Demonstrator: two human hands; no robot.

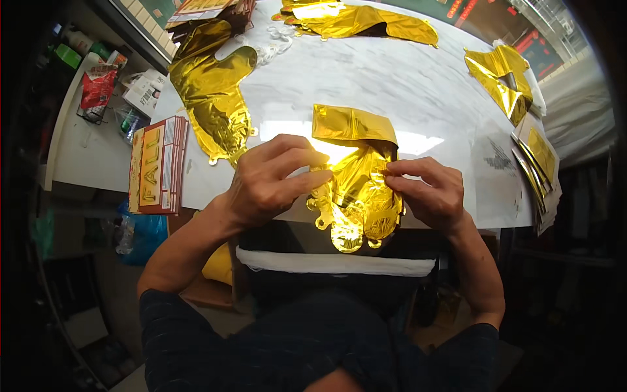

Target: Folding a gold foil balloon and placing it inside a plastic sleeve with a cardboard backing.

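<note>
Desk (pixel 392 72) pale, grey-streaked; cluttered shelf (pixel 81 160) at left. Gold foil (pixel 359 173) lies between left hand (pixel 271 179) and right hand (pixel 434 189), each pinching a side; lower end overhangs the desk's near edge. Open stretch beyond the foil; card stack (pixel 153 166) by left edge, flat packets (pixel 539 157) by right.
</note>
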